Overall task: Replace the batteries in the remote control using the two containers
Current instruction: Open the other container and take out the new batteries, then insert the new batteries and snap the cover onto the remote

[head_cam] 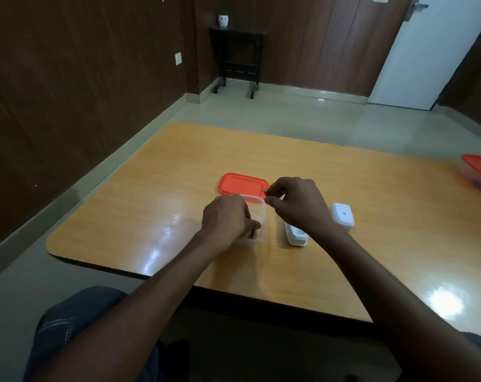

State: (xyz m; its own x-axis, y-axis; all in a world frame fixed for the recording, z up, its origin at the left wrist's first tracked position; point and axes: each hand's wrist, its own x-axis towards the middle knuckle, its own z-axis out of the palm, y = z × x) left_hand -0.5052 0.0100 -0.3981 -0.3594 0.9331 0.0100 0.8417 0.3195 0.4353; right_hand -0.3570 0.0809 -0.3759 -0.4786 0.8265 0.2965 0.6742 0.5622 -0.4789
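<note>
A clear plastic container [257, 216] stands open in the middle of the table, with its orange lid [242, 183] lying flat just behind it. My left hand [227, 217] grips the container's near left side; a brownish battery [253, 234] shows inside by my thumb. My right hand [297, 204] hovers over the container's right rim, pinching a small dark battery [266, 192] between thumb and fingers. The white remote [296, 235] lies on the table under my right wrist, partly hidden. Its white back cover [342, 215] lies to the right.
A second clear container with an orange lid [479, 172] sits closed at the table's far right edge. The wooden table [151, 194] has a rounded front left corner. A dark wall runs along the left; a white door stands at the back right.
</note>
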